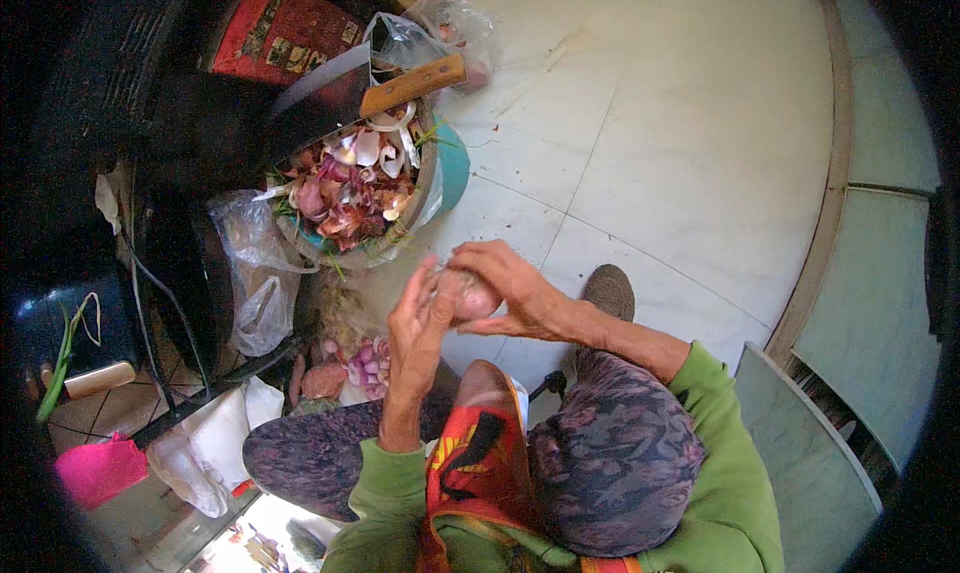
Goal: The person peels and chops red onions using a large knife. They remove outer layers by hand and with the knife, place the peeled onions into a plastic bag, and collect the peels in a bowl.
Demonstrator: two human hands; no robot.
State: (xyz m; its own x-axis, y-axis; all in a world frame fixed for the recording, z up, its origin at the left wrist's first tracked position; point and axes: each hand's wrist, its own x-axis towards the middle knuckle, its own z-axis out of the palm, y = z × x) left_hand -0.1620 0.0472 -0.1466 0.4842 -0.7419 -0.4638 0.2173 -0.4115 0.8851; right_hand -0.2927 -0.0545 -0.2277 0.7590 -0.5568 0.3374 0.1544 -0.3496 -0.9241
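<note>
Both my hands meet around a pinkish, round onion above the floor, blurred in part. My left hand closes on its left side, with the thumb up against it. My right hand curls over it from the right, fingers on top and thumb below. A bin heaped with onion skins stands just beyond my left hand. Across the bin's far side rests a large knife with a wooden handle. Purple peeled shallots lie to the left of my left forearm, partly hidden by it.
A clear plastic bag hangs beside the bin, and another plastic bag sits behind it. At left are a green spring onion, a pink cloth-like piece and white bags. Pale floor tiles extend right towards greenish panels.
</note>
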